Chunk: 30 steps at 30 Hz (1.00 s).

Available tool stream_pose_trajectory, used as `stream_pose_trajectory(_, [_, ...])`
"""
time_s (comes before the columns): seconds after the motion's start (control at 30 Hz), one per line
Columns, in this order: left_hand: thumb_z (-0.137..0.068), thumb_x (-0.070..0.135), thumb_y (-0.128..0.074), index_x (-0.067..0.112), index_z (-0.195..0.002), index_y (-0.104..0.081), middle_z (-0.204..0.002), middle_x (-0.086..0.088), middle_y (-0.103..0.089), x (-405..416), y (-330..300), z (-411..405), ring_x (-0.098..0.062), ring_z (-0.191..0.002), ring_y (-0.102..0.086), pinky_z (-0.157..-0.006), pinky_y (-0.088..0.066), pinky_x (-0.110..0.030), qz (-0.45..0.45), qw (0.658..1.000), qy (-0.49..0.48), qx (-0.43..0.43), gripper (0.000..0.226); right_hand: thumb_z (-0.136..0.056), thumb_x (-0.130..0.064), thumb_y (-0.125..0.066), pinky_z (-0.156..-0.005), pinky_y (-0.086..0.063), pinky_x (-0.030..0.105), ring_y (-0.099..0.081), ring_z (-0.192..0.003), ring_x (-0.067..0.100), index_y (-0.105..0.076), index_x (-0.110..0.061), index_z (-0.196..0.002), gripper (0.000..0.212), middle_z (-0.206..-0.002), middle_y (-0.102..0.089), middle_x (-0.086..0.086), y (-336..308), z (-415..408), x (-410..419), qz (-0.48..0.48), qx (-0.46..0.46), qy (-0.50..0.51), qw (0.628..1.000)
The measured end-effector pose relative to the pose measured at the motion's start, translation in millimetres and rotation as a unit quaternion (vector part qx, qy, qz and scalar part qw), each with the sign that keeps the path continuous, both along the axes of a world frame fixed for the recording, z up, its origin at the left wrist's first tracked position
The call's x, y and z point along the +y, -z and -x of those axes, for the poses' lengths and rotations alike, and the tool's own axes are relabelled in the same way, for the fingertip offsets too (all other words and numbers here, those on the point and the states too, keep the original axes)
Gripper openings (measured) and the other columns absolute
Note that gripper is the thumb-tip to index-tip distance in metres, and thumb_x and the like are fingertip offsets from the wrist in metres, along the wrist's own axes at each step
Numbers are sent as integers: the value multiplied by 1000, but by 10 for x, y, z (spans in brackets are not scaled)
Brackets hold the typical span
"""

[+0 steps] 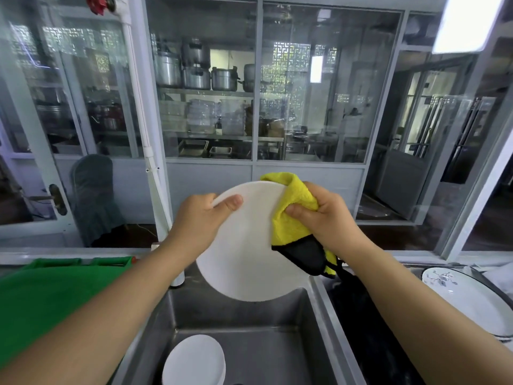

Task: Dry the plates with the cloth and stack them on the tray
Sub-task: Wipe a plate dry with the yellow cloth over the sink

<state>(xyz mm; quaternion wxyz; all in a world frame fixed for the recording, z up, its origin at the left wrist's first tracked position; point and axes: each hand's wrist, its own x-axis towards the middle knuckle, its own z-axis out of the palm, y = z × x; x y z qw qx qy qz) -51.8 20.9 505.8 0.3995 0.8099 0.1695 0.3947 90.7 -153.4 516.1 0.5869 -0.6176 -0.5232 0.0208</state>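
Note:
I hold a large white plate [244, 245] upright above the steel sink [280, 354]. My left hand [200, 218] grips its left rim, thumb across the near face. My right hand [324, 215] grips a yellow cloth with a black underside [291, 220] and presses it over the plate's right rim. A stack of white plates [194, 362] sits in the sink bottom at the lower left. The green tray [47, 298] lies on the counter to the left.
A white dish with a grey floral print [466, 298] rests in a basin at the right, beside a dark cloth [361, 315]. A white pipe [155, 176] rises behind the sink. Glass partitions stand ahead.

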Motion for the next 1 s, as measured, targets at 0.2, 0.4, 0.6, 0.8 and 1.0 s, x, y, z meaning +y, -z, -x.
stream_pose_trajectory(0.2, [-80, 62, -60, 18, -86, -63, -86, -4, -71, -159, 194, -80, -26, -83, -68, -73, -57, -45, 305, 937, -60, -162, 44, -90, -10, -61, -65, -51, 19, -65, -76, 4, -65, -26, -97, 18, -82, -71, -11, 326, 152, 70, -152, 210, 63, 964])
stream_pose_trajectory(0.4, [-86, 55, -57, 25, -89, -64, -89, 6, -71, -408, 453, -207, -17, -85, -66, -72, -52, -34, 447, 866, -91, -206, 31, -91, -12, -61, -69, -55, 23, -66, -80, 8, -63, -31, -98, 21, -84, -71, -10, 529, 262, 153, -181, 288, 94, 936])
stream_pose_trajectory(0.6, [-86, 36, -66, 13, -83, -70, -92, -10, -72, -49, 19, -17, -27, -83, -67, -70, -49, -32, 190, 980, 67, 7, 23, -88, -4, -63, -71, -50, 19, -63, -82, 1, -62, -28, -97, 25, -86, -69, -12, 183, -37, -126, 3, 65, 25, 998])
stream_pose_trajectory(0.8, [-91, 39, -58, 0, -69, -56, -57, -10, -46, -191, -177, -18, -9, -45, -38, -44, -28, -20, -42, 997, 29, 56, 44, -88, -5, -64, -73, -52, 18, -64, -81, 3, -63, -26, -99, 23, -87, -68, -11, 38, -32, -171, 62, 36, -25, 997])
stream_pose_trajectory(1.0, [-91, 40, -59, 11, -72, -66, -65, -9, -63, -230, -29, -12, -17, -59, -58, -60, -44, -30, 128, 990, -4, -64, 36, -90, -9, -60, -77, -55, 30, -65, -85, 12, -65, -22, -98, 16, -89, -71, -6, 232, -5, -173, -42, 153, 11, 987])
